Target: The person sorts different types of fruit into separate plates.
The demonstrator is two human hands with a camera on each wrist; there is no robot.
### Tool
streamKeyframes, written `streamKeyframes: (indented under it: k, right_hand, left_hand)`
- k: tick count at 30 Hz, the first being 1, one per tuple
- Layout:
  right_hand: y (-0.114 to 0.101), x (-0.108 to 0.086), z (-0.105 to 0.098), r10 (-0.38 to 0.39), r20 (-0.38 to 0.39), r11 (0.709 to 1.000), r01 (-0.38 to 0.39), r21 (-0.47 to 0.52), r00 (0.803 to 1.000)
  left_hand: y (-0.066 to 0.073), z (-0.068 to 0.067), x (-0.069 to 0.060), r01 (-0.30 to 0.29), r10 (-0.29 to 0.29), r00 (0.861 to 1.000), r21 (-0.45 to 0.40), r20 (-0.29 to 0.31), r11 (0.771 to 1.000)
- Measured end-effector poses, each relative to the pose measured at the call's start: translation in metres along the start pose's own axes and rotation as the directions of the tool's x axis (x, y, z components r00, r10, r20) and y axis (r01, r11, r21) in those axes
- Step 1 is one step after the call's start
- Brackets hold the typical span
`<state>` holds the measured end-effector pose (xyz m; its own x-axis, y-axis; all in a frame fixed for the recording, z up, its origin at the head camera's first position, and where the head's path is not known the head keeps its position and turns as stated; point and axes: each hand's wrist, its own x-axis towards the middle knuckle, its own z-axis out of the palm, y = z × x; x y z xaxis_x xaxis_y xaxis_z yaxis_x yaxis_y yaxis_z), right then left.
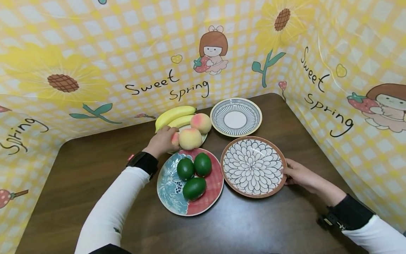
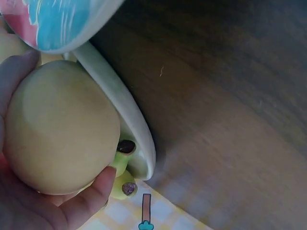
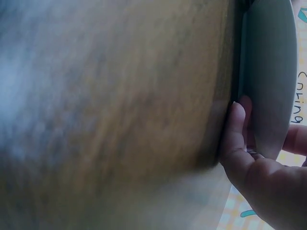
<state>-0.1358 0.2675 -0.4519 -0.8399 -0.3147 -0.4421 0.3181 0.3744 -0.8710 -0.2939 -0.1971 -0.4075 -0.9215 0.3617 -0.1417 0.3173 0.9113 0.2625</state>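
Your left hand [image 1: 161, 141] is curled round a peach [image 2: 62, 127], fingers and thumb about fruit-wide, at the 8 o'clock edge of the fruit plate [image 1: 205, 140]; bananas [image 1: 176, 114] at 11. Your right hand [image 1: 299, 175] pinches the flower plate [image 1: 253, 167] by its 3 o'clock rim, narrow gap, thumb on top, fingers under. Red-blue plate [image 1: 210, 199] with three green fruits [image 1: 194, 188] sits right beside it, around 9 o'clock.
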Motion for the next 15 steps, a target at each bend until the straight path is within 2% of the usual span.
streamKeyframes:
  k: [7, 15]
  right_hand:
    - [0.0016, -0.0008, -0.0007, -0.001, 0.005, 1.000, 0.001, 0.014, 1.000]
    - [-0.0004, -0.0014, -0.0010, -0.013, 0.008, 1.000, 0.013, 0.028, 1.000]
  left_hand:
    - [-0.0005, 0.0020, -0.0025, 0.003, -0.003, 1.000, -0.014, -0.005, 1.000]
    - [0.0002, -0.0065, -0.0070, 0.011, -0.011, 1.000, 0.001, -0.009, 1.000]
